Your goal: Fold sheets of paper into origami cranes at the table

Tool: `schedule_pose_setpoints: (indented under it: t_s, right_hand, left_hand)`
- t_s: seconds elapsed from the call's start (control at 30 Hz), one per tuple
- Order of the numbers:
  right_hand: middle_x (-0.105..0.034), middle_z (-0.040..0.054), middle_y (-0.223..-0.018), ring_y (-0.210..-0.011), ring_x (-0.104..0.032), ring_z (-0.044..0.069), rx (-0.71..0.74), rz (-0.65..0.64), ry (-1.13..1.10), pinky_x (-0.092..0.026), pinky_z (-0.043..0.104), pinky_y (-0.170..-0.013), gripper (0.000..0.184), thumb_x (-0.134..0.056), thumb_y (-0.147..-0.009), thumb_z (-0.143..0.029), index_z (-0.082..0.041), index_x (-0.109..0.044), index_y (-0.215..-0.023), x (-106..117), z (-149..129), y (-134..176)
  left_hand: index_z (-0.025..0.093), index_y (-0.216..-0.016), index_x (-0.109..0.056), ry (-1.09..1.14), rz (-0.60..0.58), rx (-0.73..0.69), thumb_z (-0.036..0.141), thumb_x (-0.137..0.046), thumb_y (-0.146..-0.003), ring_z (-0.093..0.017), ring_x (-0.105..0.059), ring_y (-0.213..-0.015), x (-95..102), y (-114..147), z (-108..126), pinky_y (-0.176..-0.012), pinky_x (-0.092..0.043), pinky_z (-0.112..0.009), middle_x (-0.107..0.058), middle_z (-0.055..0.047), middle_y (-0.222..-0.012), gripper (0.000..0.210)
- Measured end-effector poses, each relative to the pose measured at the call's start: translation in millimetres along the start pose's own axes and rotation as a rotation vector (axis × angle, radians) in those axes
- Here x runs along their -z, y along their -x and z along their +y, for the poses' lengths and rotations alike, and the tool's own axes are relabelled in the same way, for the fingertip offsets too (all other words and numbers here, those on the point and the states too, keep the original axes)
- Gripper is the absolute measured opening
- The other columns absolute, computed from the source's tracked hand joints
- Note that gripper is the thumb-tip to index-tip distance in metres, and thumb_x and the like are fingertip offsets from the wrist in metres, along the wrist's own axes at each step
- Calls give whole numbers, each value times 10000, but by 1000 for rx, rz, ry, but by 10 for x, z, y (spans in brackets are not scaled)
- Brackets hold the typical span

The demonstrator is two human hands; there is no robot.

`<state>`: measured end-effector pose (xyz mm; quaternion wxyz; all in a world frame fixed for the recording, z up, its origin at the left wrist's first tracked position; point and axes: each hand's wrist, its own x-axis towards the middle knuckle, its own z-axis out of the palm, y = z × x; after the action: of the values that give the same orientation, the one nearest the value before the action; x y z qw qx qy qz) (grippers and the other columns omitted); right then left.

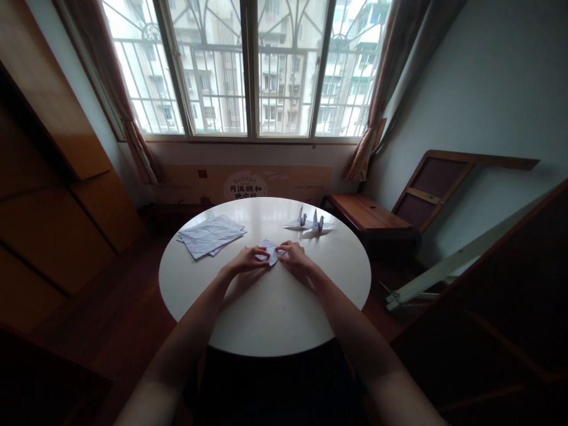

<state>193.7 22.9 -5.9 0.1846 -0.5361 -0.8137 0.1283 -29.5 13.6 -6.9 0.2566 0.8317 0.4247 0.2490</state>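
A small piece of folded paper [270, 251], pale with a squarish outline, lies near the middle of the round white table. My left hand [251, 258] pinches its left side, fingers curled and closed on it. On the opposite side my right hand [293, 254] grips the right edge between thumb and fingers. The fingertips hide parts of the paper's edges. Beyond my right hand stand two folded paper cranes [318, 222], side by side with wings spread. Past my left hand lies a loose stack of pale paper sheets [210, 236].
The round white table [266, 325] has its near edge close to my body. Behind it to the right is a low wooden bench [366, 212]. A printed cardboard box [284, 180] sits under the barred window [252, 71]. Wooden cabinets [89, 177] line the left.
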Motion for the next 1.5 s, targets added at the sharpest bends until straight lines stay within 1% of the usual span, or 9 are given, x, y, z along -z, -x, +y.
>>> schedule_pose_setpoints:
  t_s: [0.23, 0.33, 0.47, 0.7, 0.9, 1.0, 1.17, 1.33, 1.5]
  right_hand:
    - [-589, 69, -1260, -1174, -489, 290, 5, 9, 3, -340, 422, -1010, 333, -606, -839, -308, -283, -683, -1162, 3, 0, 1]
    - [-594, 77, -1253, -1171, -497, 291, -8, 12, -1, -353, 424, -1003, 315, -612, -846, -335, -279, -693, -1146, 17, -16, 3]
    - [-611, 86, -1231, -1158, -522, 294, -5, 35, -17, -374, 434, -998, 304, -606, -858, -404, -265, -713, -1107, 16, -13, -5]
    - [-638, 100, -1226, -1165, -571, 262, 120, 110, -182, -404, 412, -1028, 302, -612, -853, -446, -224, -745, -1008, -55, 69, -63]
    - [-673, 86, -1167, -1085, -619, 261, 238, -14, -307, -447, 387, -985, 456, -688, -769, -522, -229, -709, -1118, -24, 11, -11]
    - [-665, 82, -1167, -1107, -595, 287, 235, -2, -258, -419, 414, -1011, 502, -762, -693, -508, -242, -711, -1116, -14, 0, 7]
    - [-668, 101, -1084, -965, -636, 231, 212, 33, -272, -483, 348, -886, 364, -707, -775, -333, -203, -707, -1116, -93, 89, -63]
    - [-703, 71, -1030, -943, -627, 210, 271, 53, -350, -469, 326, -877, 261, -604, -798, -190, -205, -732, -1025, -135, 126, -106]
    - [-696, 41, -791, -741, -601, 184, 278, 68, -383, -458, 282, -718, 178, -570, -784, -192, -158, -729, -856, -114, 106, -110]
  left_hand:
    - [202, -1141, -698, -132, 119, -37, 469, -595, -842, -252, -655, -1056, -5, 11, 24, -961, -468, -327, -692, -88, -1169, 414]
    - [209, -1138, -699, -171, 101, -57, 453, -617, -824, -247, -640, -1085, 9, 31, 37, -972, -461, -309, -679, -80, -1197, 406]
    - [237, -1179, -676, -184, 43, -45, 343, -695, -749, -236, -657, -1038, 12, 38, 11, -961, -475, -299, -636, -51, -1269, 443]
    - [200, -1204, -652, -291, 140, -71, 161, -570, -785, -234, -597, -1141, -51, -20, -154, -1033, -431, -331, -644, -70, -1250, 428]
    - [179, -1180, -655, -253, 185, -24, 32, -491, -719, -226, -616, -1076, -41, -23, -184, -990, -464, -349, -676, -78, -1155, 512]
    - [158, -1117, -684, -213, 219, -15, 27, -487, -712, -224, -637, -997, -26, -17, -176, -934, -490, -341, -685, -90, -1087, 469]
    - [174, -949, -726, -188, 228, -47, 70, -501, -755, -206, -637, -927, -25, -27, -166, -873, -494, -316, -684, -79, -1009, 314]
    - [166, -759, -672, -146, 192, -141, 161, -480, -838, -184, -615, -783, -12, -37, -128, -740, -480, -274, -666, -56, -822, 207]
    - [159, -806, -632, -68, 209, -144, 235, -462, -878, -169, -597, -712, 1, -20, -115, -662, -447, -248, -648, -32, -761, 199]
